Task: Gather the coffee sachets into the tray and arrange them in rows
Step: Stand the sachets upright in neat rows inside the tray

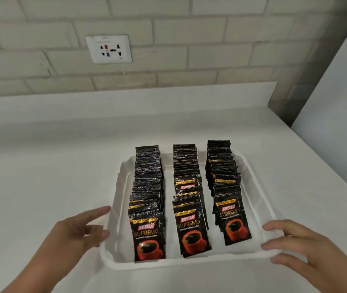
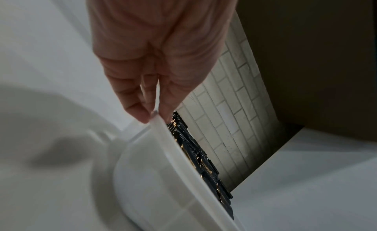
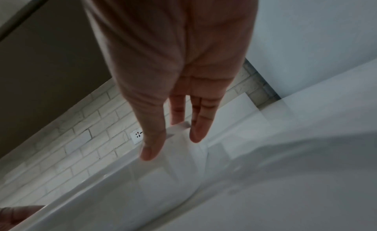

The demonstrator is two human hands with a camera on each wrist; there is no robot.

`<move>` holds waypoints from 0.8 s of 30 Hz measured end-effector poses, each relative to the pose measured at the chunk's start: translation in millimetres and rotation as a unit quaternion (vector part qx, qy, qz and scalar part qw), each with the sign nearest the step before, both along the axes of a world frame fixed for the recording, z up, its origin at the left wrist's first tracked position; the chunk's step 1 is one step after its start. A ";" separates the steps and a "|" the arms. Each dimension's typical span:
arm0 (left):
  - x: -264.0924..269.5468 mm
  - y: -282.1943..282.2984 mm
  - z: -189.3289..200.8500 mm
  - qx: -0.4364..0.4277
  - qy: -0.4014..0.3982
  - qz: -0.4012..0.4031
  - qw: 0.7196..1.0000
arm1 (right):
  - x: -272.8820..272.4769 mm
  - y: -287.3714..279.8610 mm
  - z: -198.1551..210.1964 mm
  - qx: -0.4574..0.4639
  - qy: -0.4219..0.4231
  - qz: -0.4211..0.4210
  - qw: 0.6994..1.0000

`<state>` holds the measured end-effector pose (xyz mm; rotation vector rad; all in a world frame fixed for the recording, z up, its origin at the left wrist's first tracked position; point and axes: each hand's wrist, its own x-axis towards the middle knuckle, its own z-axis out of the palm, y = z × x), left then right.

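Coffee sachets [image 1: 190, 220] stand in three rows inside the white tray [image 1: 253, 180], each row running from the tray's near wall back to its far wall, with the front sachet of every row showing its red cup print. The tray sits on the white tabletop [image 1: 41, 166], in front of the brick wall that carries the socket plate [image 1: 109, 49]. Your left hand [image 1: 79, 231] is at the tray's left rim near its front corner; in the left wrist view its fingers [image 2: 135, 108] are loosely extended and their tips touch the rim edge, with nothing gripped. Your right hand [image 1: 299, 246] is at the tray's right rim near the front corner, fingers [image 3: 152, 150] straight and spread, tips resting on or just over the rim; you cannot tell from the blur whether they press it. Neither hand holds a sachet.
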<state>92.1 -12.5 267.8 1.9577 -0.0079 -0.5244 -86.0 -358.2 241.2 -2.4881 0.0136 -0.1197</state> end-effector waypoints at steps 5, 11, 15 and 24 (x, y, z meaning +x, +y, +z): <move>20.4 -14.2 -5.6 -0.019 -0.007 -0.007 1.000 | 12.4 -15.0 -1.4 -0.015 -0.001 -0.022 1.000; 41.1 -27.3 -12.6 -0.021 -0.011 -0.018 1.000 | 29.2 -36.6 2.6 -0.019 0.044 -0.021 0.999; 46.6 -33.9 -14.9 -0.038 -0.015 -0.008 0.999 | 42.9 -43.8 8.3 -0.037 0.112 -0.005 0.993; 42.3 -37.5 -21.4 -0.062 -0.015 0.039 0.997 | 52.5 -59.0 -5.5 -0.037 0.010 0.028 0.999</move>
